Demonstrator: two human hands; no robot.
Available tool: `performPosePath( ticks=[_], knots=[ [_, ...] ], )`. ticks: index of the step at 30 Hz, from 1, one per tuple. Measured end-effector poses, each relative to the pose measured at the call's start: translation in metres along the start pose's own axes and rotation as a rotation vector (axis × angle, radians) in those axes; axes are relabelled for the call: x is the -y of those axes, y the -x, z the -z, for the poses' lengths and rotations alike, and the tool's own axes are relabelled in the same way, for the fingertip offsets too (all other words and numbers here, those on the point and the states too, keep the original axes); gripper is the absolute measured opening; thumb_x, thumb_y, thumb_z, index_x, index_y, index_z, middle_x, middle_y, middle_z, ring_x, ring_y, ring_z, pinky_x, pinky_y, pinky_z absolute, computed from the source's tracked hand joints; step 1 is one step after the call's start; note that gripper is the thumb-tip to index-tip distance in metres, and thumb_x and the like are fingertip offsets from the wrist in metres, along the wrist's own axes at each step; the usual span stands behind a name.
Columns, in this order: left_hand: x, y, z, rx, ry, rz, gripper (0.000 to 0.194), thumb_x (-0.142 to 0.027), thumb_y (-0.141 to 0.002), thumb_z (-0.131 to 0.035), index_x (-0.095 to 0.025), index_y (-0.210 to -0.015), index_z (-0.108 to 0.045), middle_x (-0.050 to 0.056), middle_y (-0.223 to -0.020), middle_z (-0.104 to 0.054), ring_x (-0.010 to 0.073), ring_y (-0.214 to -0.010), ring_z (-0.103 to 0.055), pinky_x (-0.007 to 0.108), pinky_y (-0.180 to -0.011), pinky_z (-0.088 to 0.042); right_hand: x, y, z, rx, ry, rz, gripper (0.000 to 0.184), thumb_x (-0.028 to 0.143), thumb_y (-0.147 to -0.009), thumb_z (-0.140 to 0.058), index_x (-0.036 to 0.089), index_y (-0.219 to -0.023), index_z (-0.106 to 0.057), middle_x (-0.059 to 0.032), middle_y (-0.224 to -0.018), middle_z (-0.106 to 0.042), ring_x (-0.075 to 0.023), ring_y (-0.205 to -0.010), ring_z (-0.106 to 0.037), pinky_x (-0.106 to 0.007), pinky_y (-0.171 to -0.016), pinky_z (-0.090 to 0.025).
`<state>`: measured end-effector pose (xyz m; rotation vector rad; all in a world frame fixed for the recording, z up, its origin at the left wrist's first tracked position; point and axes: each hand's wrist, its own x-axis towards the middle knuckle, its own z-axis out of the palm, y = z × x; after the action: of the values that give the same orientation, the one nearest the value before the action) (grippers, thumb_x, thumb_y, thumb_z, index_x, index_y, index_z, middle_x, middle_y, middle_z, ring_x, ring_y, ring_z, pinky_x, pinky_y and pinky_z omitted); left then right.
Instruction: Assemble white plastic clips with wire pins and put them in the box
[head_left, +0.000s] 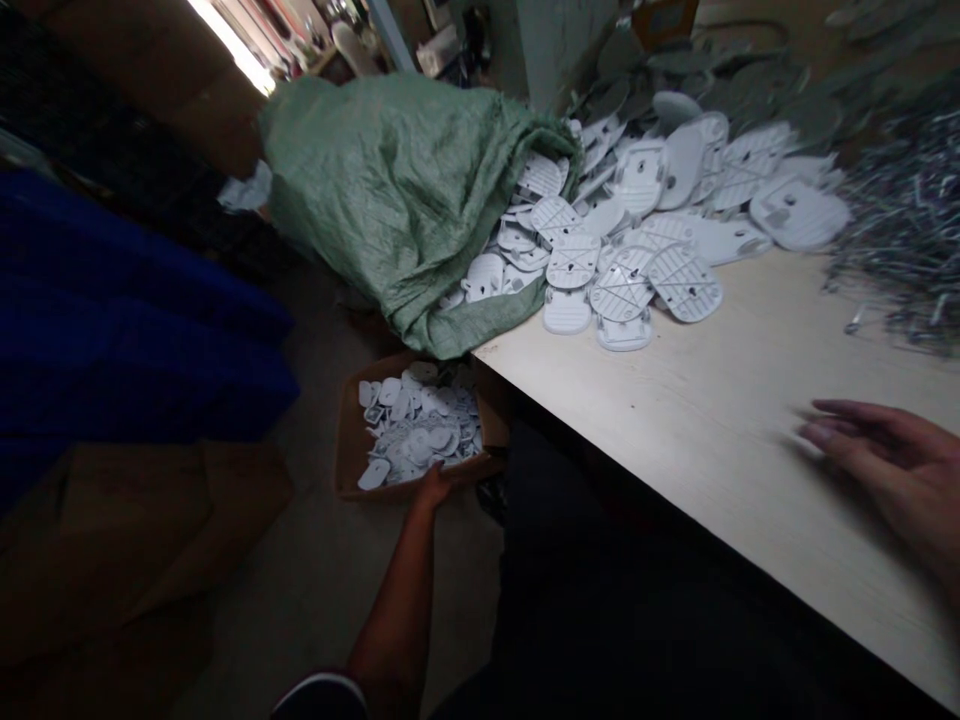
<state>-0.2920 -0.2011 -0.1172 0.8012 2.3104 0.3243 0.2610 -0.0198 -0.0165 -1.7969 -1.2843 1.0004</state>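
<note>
My left hand (433, 486) reaches down to the near rim of a cardboard box (349, 440) on the floor. Its fingers are too dark and small to show whether they hold anything. Inside the box lies a heap of white plastic plates (412, 440), rounded and flat. Over the right part of the pale tabletop (735, 410) is my right hand (885, 455), slightly blurred, thumb and fingers apart with nothing between them. More white ribbed plastic plates (622, 280) are piled on the table, some spilling from a green woven sack (405, 190).
A tangle of thin metal wire pieces (907, 210) lies at the table's far right. Blue material (127, 320) and cardboard (142, 500) stand on the left. The table's front edge runs diagonally between the box and my right hand.
</note>
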Motion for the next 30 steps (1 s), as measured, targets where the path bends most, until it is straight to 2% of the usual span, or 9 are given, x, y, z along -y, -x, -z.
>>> performPosePath(
  ticks=[3,6,9,13,18,21,24,27,30],
  knots=[
    [0.006,0.001,-0.037,0.148,0.04,-0.014,0.038,-0.038,-0.096,-0.078,-0.015,-0.126,-0.07,0.013,-0.132,-0.073,0.0295,-0.126,-0.069,0.055,-0.113,-0.054,0.0,0.0,-0.001,-0.003,0.001,0.026,0.048,0.053,-0.057,-0.087,0.028,-0.098,-0.083,-0.0134,-0.103,-0.081,-0.0369,-0.098,-0.075,-0.052,-0.086,-0.058],
    [0.0,0.001,-0.056,0.25,0.076,-0.04,0.033,-0.036,-0.095,-0.079,-0.014,-0.119,-0.073,0.011,-0.126,-0.076,0.0274,-0.119,-0.072,0.052,-0.109,-0.057,-0.002,-0.001,-0.001,-0.013,0.002,-0.003,0.053,0.053,-0.057,-0.088,0.026,-0.103,-0.084,-0.0131,-0.104,-0.081,-0.0356,-0.1,-0.075,-0.048,-0.085,-0.059],
    [-0.015,-0.002,-0.053,0.287,0.105,-0.095,0.033,-0.037,-0.086,-0.086,-0.015,-0.108,-0.075,0.011,-0.119,-0.079,0.0293,-0.119,-0.073,0.052,-0.111,-0.055,-0.006,-0.003,-0.001,0.0,-0.045,-0.042,0.057,0.051,-0.056,-0.09,0.025,-0.106,-0.085,-0.0128,-0.102,-0.081,-0.0322,-0.097,-0.075,-0.041,-0.079,-0.059],
    [-0.046,-0.003,-0.023,0.296,0.148,-0.231,0.038,-0.047,-0.07,-0.089,-0.02,-0.094,-0.078,0.01,-0.105,-0.082,0.0363,-0.115,-0.073,0.05,-0.108,-0.055,-0.011,-0.006,-0.001,0.045,-0.098,-0.037,0.057,0.051,-0.06,-0.093,0.022,-0.109,-0.085,-0.012,-0.095,-0.08,-0.025,-0.079,-0.071,-0.032,-0.061,-0.054],
    [-0.115,0.014,0.024,0.302,0.201,-0.472,0.043,-0.058,-0.082,-0.078,-0.023,-0.106,-0.08,0.008,-0.108,-0.08,0.0309,-0.108,-0.073,0.043,-0.101,-0.057,-0.012,-0.007,-0.003,0.098,-0.188,-0.029,0.061,0.056,-0.065,-0.094,0.018,-0.112,-0.082,-0.0102,-0.089,-0.077,-0.0144,-0.056,-0.057,-0.025,-0.046,-0.042],
    [-0.167,0.023,0.036,0.246,0.267,-0.609,0.046,-0.058,-0.088,-0.075,-0.021,-0.115,-0.077,0.008,-0.104,-0.078,0.0265,-0.096,-0.074,0.036,-0.085,-0.059,-0.011,-0.007,-0.003,0.116,-0.217,-0.034,0.065,0.057,-0.066,-0.094,0.015,-0.113,-0.081,-0.0115,-0.089,-0.076,-0.0136,-0.054,-0.055,-0.025,-0.045,-0.04],
    [-0.217,0.016,0.031,0.138,0.293,-0.678,0.055,-0.062,-0.085,-0.075,-0.018,-0.119,-0.073,0.005,-0.092,-0.073,0.0205,-0.072,-0.072,0.031,-0.069,-0.055,-0.016,-0.008,-0.005,0.113,-0.214,-0.018,0.067,0.061,-0.067,-0.093,0.014,-0.114,-0.081,-0.0116,-0.09,-0.077,-0.0139,-0.055,-0.055,-0.025,-0.044,-0.038],
    [-0.259,-0.01,0.018,0.033,0.253,-0.683,0.058,-0.063,-0.089,-0.068,-0.017,-0.125,-0.068,0.002,-0.086,-0.069,0.016,-0.056,-0.064,0.029,-0.058,-0.049,-0.027,-0.011,-0.006,0.106,-0.21,0.021,0.068,0.064,-0.069,-0.091,0.014,-0.114,-0.081,-0.012,-0.091,-0.077,-0.0152,-0.058,-0.057,-0.026,-0.046,-0.037],
    [-0.298,-0.04,0.002,-0.064,0.203,-0.671,0.048,-0.055,-0.095,-0.064,-0.017,-0.125,-0.065,-0.001,-0.078,-0.064,0.0144,-0.051,-0.057,0.027,-0.056,-0.043,-0.036,-0.014,-0.007,0.12,-0.219,0.046,0.067,0.065,-0.072,-0.091,0.015,-0.116,-0.081,-0.0122,-0.094,-0.077,-0.0175,-0.064,-0.062,-0.027,-0.049,-0.039]
  ],
)
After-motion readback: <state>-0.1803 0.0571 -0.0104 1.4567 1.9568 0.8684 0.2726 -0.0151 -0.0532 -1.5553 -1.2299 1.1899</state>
